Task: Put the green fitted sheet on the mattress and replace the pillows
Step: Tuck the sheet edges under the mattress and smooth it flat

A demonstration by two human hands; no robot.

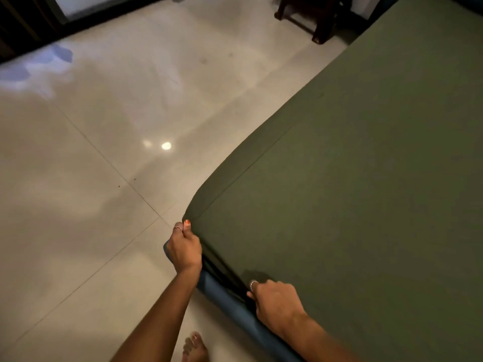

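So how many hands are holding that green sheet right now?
2. The left hand grips the green sheet at the mattress corner; the right hand grips its edge along the near side.

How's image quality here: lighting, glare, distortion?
Head view: dim, warm light; two bright specular spots on the glossy tiled floor plus a bluish window reflection upper left; wide-angle bending curves the edge of the green fitted sheet; the left hand and right hand at the mattress corner read soft but legible; the dark wooden furniture at top is underexposed.
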